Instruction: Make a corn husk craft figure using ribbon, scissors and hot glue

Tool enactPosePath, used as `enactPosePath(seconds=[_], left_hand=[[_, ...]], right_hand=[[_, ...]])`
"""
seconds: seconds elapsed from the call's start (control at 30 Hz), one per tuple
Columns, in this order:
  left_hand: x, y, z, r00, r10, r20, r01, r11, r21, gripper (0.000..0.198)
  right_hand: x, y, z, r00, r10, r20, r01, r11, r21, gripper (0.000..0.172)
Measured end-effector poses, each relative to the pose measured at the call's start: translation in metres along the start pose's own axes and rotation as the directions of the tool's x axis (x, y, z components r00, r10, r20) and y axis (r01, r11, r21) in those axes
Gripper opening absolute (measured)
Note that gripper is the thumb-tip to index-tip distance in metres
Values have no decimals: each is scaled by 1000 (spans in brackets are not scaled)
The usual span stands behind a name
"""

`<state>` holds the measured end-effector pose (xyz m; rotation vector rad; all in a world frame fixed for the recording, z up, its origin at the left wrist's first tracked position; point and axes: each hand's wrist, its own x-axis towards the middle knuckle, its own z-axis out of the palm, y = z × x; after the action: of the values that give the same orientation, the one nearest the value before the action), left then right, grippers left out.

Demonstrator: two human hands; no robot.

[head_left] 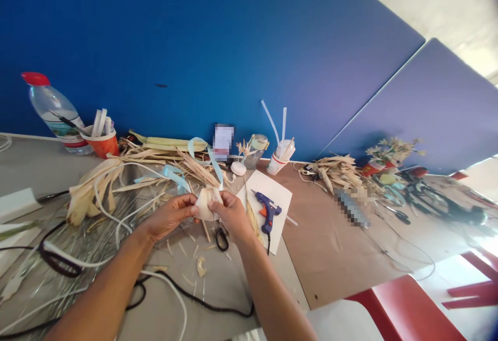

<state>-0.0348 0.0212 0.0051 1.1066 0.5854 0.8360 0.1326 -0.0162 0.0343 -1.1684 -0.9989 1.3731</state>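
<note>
Between both hands, over the middle of the table, I hold a pale piece of corn husk (207, 205). My left hand (171, 216) pinches its left edge with thumb and fingers. On its right side, my right hand (229, 214) grips it, the thumb lying across its face. Just beneath the hands are the black handles of scissors (222, 240) and a thin stick (205, 231). To the right, a blue glue gun (268, 210) with an orange trigger rests on a white sheet (282, 196). A curled husk scrap (201, 267) lies nearer to me.
Dried husks (194, 167) and blue ribbon (175, 175) are heaped behind my hands. White and black cables cross the left side. A bottle (58, 115), a red cup (104, 143), a phone (223, 141) and a cup with glue sticks (278, 159) stand along the blue partition (233, 45).
</note>
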Motion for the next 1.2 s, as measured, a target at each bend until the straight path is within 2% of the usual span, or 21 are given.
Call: enactPosePath(seconds=[0.1, 0.2, 0.33, 0.4, 0.5, 0.57, 0.6, 0.63, 0.67, 0.7, 0.77, 0.8, 0.93, 1.0, 1.13, 1.2], left_hand=[[1, 2, 0, 998, 33, -45, -35, 999, -38, 6], [1, 3, -3, 990, 51, -129, -62, 995, -79, 7], [4, 5, -12, 964, 97, -249, -136, 981, -142, 10], [6, 5, -16, 945, 148, -290, -205, 962, -178, 11], [6, 3, -16, 933, 183, -308, -242, 956, -165, 13], [3, 1, -11, 965, 143, -221, -164, 983, -78, 12], [2, -1, -8, 985, 105, -137, -109, 994, -16, 10], [0, -2, -5, 1000, 29, 1, -29, 999, 43, 8], [-2, -3, -2, 987, -52, 150, 40, 996, 84, 8], [-3, -3, 0, 956, -118, 268, 87, 988, 124, 9], [-5, -3, 1, 902, -190, 387, 133, 976, 171, 12], [-6, -2, 1, 897, -196, 395, 134, 975, 179, 12], [-5, 0, -3, 925, -158, 346, 97, 978, 185, 13], [-6, 0, -3, 902, -184, 391, 110, 973, 203, 15], [-9, -1, 2, 812, -279, 513, 163, 952, 259, 17], [-10, -1, 2, 817, -273, 508, 164, 954, 251, 16]], right_hand=[[1, -7, -5, 1000, -25, 3, 25, 1000, 19, 16], [6, -13, -15, 993, -88, -74, 88, 996, 1, 13], [6, -18, -35, 973, -162, -163, 140, 981, -138, 13], [-2, -19, -43, 982, -157, -109, 118, 947, -300, 14], [-18, -18, -46, 992, -122, 32, 119, 814, -569, 14], [-27, -16, -44, 988, -137, 69, 148, 724, -674, 15], [-29, -15, -44, 986, -153, 68, 156, 693, -704, 16], [-31, -14, -43, 985, -162, 61, 155, 673, -724, 17], [-32, -12, -43, 986, -158, 57, 148, 657, -740, 18], [-32, -11, -43, 988, -146, 57, 138, 642, -754, 18], [-31, -8, -44, 992, -106, 67, 119, 616, -778, 18], [-31, -6, -45, 994, -88, 69, 108, 606, -788, 18], [-29, -3, -46, 996, -66, 61, 88, 591, -802, 19], [-26, -2, -44, 993, -86, 78, 114, 593, -797, 19], [-12, -3, -39, 987, -130, 90, 152, 612, -776, 18], [-4, -4, -38, 985, -154, 71, 153, 623, -767, 17]])
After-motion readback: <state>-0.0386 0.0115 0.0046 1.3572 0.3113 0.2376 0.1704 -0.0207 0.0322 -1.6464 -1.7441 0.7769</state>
